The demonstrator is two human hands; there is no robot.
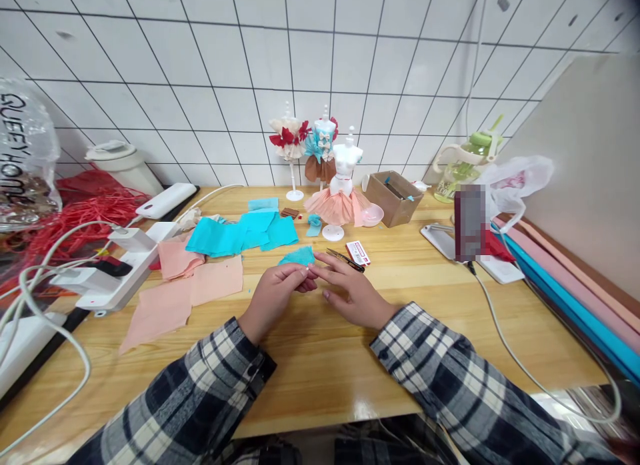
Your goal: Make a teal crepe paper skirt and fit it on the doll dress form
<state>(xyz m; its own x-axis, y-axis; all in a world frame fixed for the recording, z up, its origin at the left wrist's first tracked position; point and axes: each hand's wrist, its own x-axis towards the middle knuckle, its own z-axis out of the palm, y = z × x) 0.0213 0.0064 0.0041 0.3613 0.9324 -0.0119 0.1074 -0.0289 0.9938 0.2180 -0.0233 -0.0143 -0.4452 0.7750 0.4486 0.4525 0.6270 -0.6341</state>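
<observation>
My left hand (280,288) is closed at the middle of the table, its thumb and fingers pinched by a small turquoise piece (299,256) that sticks up beyond the fingertips. My right hand (350,288) meets it from the right, fingers partly spread, with a fingertip touching the left fingertips at a tiny white spot. Just past the right fingers lie dark scissors (346,259) and a small red-and-white box (357,252). A white mannequin (345,162) in a peach skirt (336,206) stands behind the hands.
Turquoise sheets (215,237) and peach sheets (165,304) lie left. Two dressed mannequins (289,140) stand at the back beside a cardboard box (395,198) and pink bowl (372,215). A power strip (117,272) with cables is far left; a phone-like object (469,223) stands right.
</observation>
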